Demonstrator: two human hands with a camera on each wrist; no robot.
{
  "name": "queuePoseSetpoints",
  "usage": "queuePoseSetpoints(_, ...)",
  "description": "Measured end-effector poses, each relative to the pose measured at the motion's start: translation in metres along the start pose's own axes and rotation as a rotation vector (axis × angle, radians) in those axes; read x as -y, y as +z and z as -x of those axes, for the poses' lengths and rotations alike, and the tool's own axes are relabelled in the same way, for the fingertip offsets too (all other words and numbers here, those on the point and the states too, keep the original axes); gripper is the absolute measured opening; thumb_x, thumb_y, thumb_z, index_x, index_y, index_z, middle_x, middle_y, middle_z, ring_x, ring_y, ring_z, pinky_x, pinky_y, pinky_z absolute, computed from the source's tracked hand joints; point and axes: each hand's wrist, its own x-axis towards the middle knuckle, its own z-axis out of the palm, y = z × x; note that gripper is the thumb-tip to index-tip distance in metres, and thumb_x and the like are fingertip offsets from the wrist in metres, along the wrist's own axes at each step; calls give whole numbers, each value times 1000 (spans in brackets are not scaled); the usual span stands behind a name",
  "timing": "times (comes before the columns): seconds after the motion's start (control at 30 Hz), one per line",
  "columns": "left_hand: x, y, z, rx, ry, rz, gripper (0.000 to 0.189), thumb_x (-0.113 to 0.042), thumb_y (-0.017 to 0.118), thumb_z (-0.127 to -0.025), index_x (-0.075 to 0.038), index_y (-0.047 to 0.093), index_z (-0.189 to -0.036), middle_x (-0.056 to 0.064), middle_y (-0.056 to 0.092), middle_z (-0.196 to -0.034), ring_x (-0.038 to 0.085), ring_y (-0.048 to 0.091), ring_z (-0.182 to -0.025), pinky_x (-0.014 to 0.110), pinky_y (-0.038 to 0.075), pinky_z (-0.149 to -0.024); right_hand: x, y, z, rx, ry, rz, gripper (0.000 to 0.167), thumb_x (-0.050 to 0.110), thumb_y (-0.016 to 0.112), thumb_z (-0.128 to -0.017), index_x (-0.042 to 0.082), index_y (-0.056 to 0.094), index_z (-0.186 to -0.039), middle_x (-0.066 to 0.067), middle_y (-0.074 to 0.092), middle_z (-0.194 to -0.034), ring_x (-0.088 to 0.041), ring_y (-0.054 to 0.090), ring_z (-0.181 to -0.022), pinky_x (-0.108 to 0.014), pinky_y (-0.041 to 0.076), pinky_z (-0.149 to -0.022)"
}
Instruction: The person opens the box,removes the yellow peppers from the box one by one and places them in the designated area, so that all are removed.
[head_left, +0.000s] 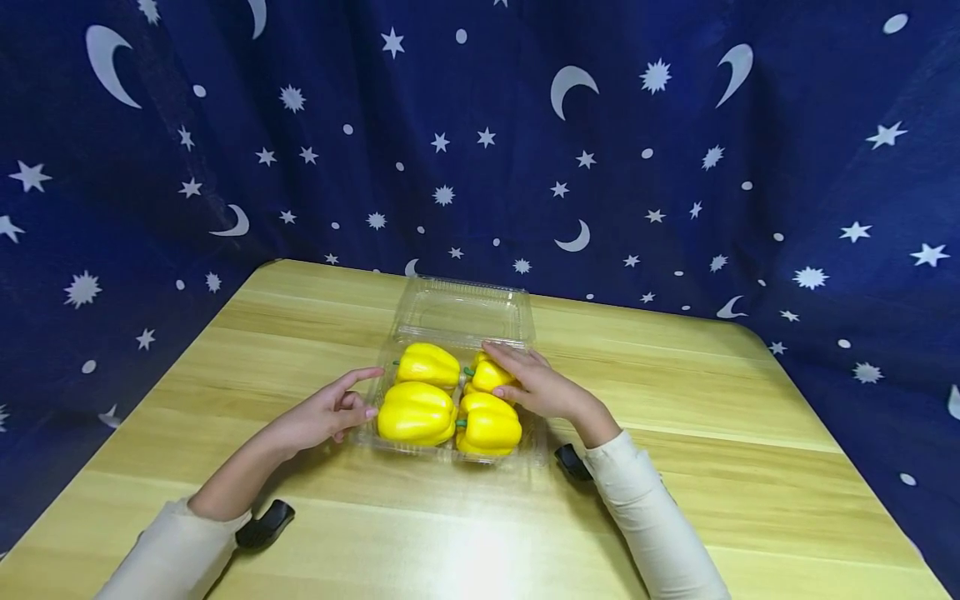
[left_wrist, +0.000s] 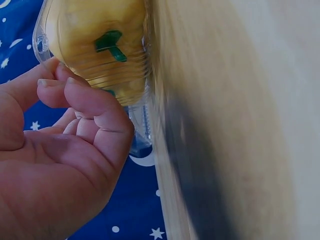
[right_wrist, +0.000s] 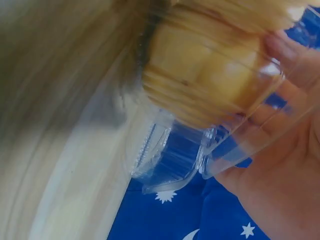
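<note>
In the head view several yellow bell peppers sit in an open clear plastic clamshell box [head_left: 536, 446], two rows deep. My right hand [head_left: 542, 387] curves over the back right bell pepper [head_left: 489, 373], fingers behind it and thumb in front, gripping it. The front right bell pepper [head_left: 491, 425] lies just below that thumb. My left hand [head_left: 330, 412] is at the box's left wall, its index finger and thumb reaching to the edge, the other fingers bent. Nearest to it are the front left bell pepper [head_left: 416, 414] and the back left bell pepper [head_left: 427, 364].
The box's hinged lid [head_left: 465, 310] lies folded back toward the far table edge. All this stands on a light wooden table [head_left: 720, 433]. A dark blue curtain [head_left: 510, 108] with moons and stars hangs behind and at both sides. Black straps [head_left: 266, 527] sit by the wrists.
</note>
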Motion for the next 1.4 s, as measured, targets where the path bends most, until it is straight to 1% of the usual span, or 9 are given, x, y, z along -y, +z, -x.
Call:
queuePoseSetpoints(0.13,-1,0,-1,2,1,-8,64,-24,55,-91,-12,20,-144,8,45,-79,12,38,-58,23,36,-50,2,0,0,-18,-42,60,60,18,53,-92,6,25,-144,-18,30,-145,-35,26,-134,-57,12,-108)
queuePoseSetpoints(0.27,-1,1,-1,10,8,-10,64,-25,54,-92,-12,19,-144,8,45,-79,12,38,-58,23,36,-50,0,-2,2,-2,-56,48,62,16,54,-91,6,24,-144,-19,30,-144,-36,25,-134,-54,17,-108)
queuePoseSetpoints(0.4,-1,2,-2,17,11,-14,64,-25,54,-92,-12,19,-144,9,46,-80,12,38,-58,23,35,-49,-3,-7,7,31,3,-15,70,15,58,-89,6,18,-145,-20,21,-148,-38,16,-137,-54,17,-108)
queuePoseSetpoints(0.57,0,3,-2,15,10,-18,64,-25,54,-92,-12,20,-144,9,46,-81,12,39,-58,23,36,-50,-5,-7,14,40,91,26,80,16,66,-81,-1,19,-143,-24,11,-149,-42,4,-137,-57,16,-107)
queuePoseSetpoints(0.7,-2,2,-1,10,7,-25,64,-25,54,-92,-11,19,-144,8,46,-80,12,39,-59,23,37,-51,-5,-3,16,1,158,39,75,18,67,-80,-1,27,-141,-23,8,-150,-42,2,-138,-58,18,-106)
queuePoseSetpoints(0.9,-3,2,0,9,3,-27,64,-24,54,-92,-11,18,-144,8,46,-79,12,39,-59,23,37,-51,-2,2,13,-85,193,64,67,19,70,-78,0,40,-135,-25,13,-148,-43,6,-137,-59,17,-106)
queuePoseSetpoints(1.0,-3,3,1,11,3,-24,65,-24,54,-92,-11,18,-144,8,45,-79,12,38,-59,23,37,-51,-4,5,12,-106,185,46,65,18,71,-78,-1,41,-133,-26,14,-148,-43,6,-137,-59,15,-106)
queuePoseSetpoints(1.1,-2,3,2,14,5,-23,65,-25,54,-92,-10,17,-144,8,45,-78,12,38,-59,23,37,-51,-7,7,13,-117,153,19,63,16,70,-79,-1,41,-133,-26,15,-147,-43,6,-137,-60,15,-106)
queuePoseSetpoints(1.4,0,4,1,17,22,-23,65,-25,53,-92,-11,17,-144,6,44,-78,12,38,-60,23,37,-51,-12,6,15,-124,48,-82,62,14,65,-82,-1,36,-134,-25,17,-146,-44,8,-136,-61,19,-104)
